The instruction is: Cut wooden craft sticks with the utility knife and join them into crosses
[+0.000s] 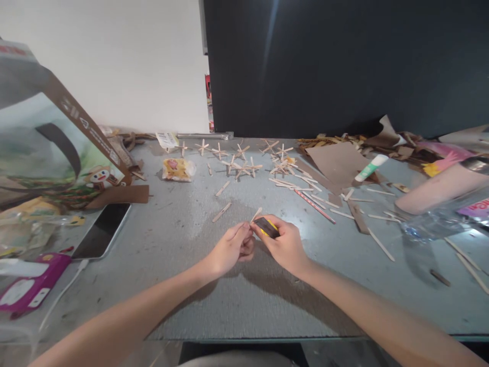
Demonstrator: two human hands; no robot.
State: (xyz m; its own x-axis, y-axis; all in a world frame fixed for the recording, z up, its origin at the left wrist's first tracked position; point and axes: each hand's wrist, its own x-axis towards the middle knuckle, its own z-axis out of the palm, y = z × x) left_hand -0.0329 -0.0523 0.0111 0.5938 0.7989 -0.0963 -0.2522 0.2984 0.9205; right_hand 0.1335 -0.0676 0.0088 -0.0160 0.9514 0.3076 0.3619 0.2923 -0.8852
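Note:
My left hand (237, 242) is closed in a pinch on a short wooden craft stick (256, 214), whose far end points up and away from me. In my right hand (288, 244) is a small black-and-yellow tool (267, 228), its near side covered by my fingers and palm. The fingertips of both hands meet at the stick, where the tool's left end is close to it or touching it; I cannot tell which. Just beyond my left hand lies a loose craft stick (222, 212), with another short stick (222, 188) behind it.
Several star shapes of crossed sticks (242, 168) stand toward the back. A wrapped snack (178, 169), a phone (102, 231) and a paper bag (57, 137) are at left. To the right are loose sticks (290, 184), a glue stick (371, 168), cardboard (336, 160) and a tumbler (439, 188).

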